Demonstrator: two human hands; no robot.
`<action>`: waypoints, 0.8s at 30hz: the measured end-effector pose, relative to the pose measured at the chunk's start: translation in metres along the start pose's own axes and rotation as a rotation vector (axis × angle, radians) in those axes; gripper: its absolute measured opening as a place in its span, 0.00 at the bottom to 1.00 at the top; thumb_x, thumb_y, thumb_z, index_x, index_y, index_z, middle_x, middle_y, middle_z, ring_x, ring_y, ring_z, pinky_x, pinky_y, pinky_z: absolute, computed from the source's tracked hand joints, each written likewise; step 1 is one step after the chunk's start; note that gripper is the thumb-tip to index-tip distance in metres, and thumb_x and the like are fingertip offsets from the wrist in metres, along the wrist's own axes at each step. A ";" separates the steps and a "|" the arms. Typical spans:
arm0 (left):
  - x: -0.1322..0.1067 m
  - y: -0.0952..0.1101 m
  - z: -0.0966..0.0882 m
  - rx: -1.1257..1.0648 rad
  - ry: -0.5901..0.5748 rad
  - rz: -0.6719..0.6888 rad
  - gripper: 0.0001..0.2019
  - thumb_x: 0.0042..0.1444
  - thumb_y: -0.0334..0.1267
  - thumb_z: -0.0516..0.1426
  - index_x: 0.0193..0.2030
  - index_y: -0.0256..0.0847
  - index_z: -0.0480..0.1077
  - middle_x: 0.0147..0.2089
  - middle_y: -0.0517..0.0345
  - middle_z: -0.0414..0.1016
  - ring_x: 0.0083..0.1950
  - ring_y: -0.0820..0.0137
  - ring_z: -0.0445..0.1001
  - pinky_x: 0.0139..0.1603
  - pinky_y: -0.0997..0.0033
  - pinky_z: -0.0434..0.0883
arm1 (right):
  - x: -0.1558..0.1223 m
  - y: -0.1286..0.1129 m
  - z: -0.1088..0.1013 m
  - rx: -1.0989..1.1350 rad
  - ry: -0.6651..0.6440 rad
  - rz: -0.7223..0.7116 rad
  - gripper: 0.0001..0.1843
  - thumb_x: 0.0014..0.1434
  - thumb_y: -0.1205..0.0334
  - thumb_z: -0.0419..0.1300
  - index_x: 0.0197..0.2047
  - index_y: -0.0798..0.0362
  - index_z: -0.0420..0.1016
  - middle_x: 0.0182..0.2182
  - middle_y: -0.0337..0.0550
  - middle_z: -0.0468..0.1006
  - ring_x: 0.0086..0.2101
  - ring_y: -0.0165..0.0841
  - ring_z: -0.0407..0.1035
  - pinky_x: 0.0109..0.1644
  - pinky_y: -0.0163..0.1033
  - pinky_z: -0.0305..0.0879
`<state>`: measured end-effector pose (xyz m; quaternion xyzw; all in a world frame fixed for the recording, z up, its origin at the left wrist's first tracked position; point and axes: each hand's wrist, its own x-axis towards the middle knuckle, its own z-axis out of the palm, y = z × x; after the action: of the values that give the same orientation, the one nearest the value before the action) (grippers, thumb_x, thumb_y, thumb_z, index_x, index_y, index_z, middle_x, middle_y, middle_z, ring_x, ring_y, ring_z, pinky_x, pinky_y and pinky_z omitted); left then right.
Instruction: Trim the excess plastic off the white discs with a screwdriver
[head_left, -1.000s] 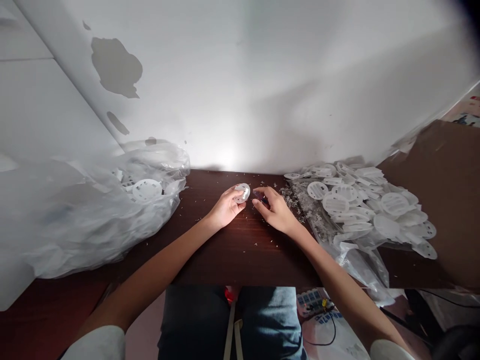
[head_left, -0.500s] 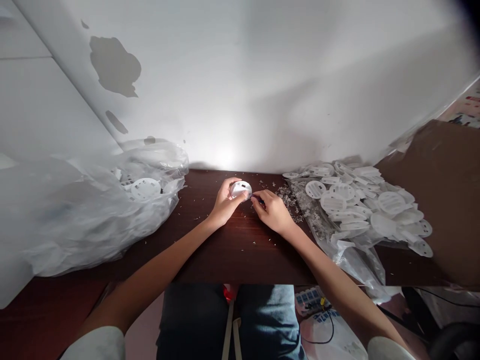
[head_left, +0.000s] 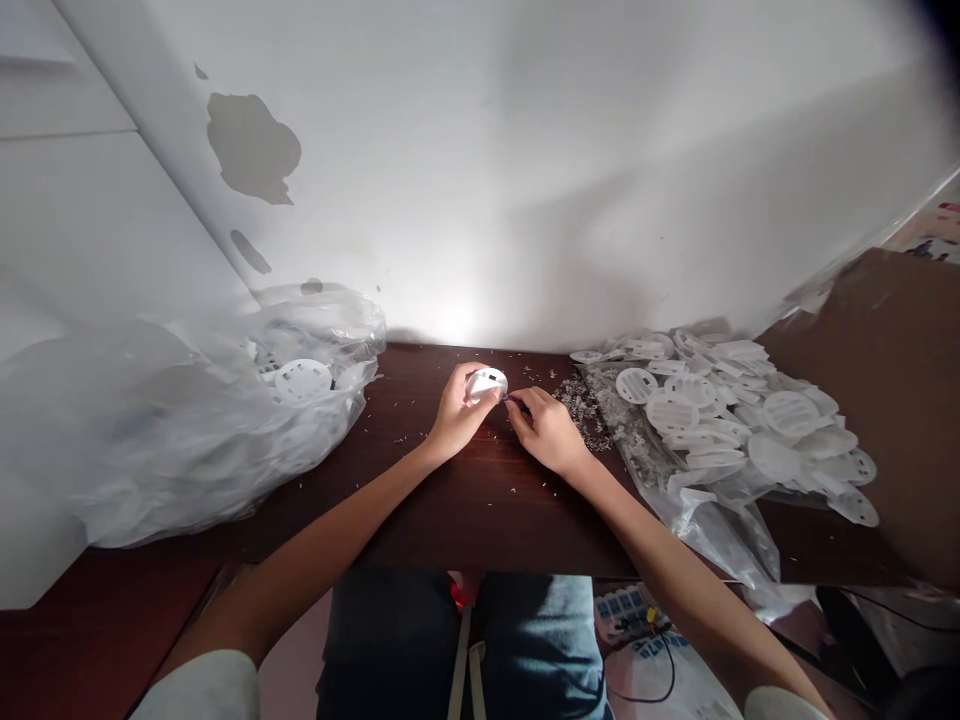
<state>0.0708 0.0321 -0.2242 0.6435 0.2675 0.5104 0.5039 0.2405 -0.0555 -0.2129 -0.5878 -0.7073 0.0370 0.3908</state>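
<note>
One held disc [head_left: 484, 385], one bag of discs [head_left: 202, 440] and one disc heap [head_left: 776, 455] show.

Brn tbl [head_left: 450, 530] w/ scraps [head_left: 583, 405], bags [head_left: 225, 440]

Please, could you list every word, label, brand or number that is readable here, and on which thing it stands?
No text reads clearly.
White bag at bottom right: blue lettering, too blurred to quote.
Printed surface at the right edge: red and dark marks, too unclear to read.
White disc in the left hand: no lettering visible.
</note>
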 end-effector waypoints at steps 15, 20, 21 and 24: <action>-0.010 0.000 0.010 0.221 0.069 0.038 0.19 0.62 0.45 0.66 0.57 0.46 0.70 0.51 0.51 0.80 0.47 0.64 0.80 0.46 0.66 0.75 | 0.000 0.001 0.003 -0.071 0.004 0.011 0.10 0.75 0.60 0.54 0.48 0.50 0.76 0.41 0.50 0.80 0.37 0.40 0.76 0.41 0.42 0.71; -0.017 0.001 0.014 0.323 0.051 0.112 0.16 0.65 0.41 0.64 0.58 0.48 0.71 0.53 0.51 0.82 0.50 0.61 0.82 0.54 0.61 0.76 | 0.001 -0.002 0.008 -0.186 -0.025 0.026 0.10 0.75 0.63 0.53 0.45 0.51 0.74 0.41 0.51 0.79 0.36 0.39 0.75 0.37 0.40 0.68; -0.018 0.001 0.014 0.336 0.048 0.117 0.15 0.64 0.41 0.64 0.57 0.49 0.72 0.53 0.51 0.82 0.51 0.60 0.82 0.55 0.60 0.75 | 0.001 -0.002 0.009 -0.212 -0.030 0.031 0.10 0.75 0.63 0.52 0.44 0.51 0.74 0.41 0.51 0.79 0.35 0.39 0.75 0.36 0.40 0.67; -0.018 0.000 0.013 0.362 0.035 0.120 0.15 0.63 0.39 0.65 0.56 0.50 0.73 0.54 0.52 0.82 0.53 0.59 0.81 0.59 0.57 0.74 | 0.002 -0.006 0.014 -0.304 -0.061 0.061 0.11 0.76 0.63 0.50 0.44 0.52 0.73 0.40 0.52 0.79 0.33 0.38 0.75 0.33 0.39 0.64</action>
<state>0.0770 0.0115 -0.2303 0.7293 0.3248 0.4941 0.3441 0.2278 -0.0497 -0.2187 -0.6601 -0.6981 -0.0406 0.2744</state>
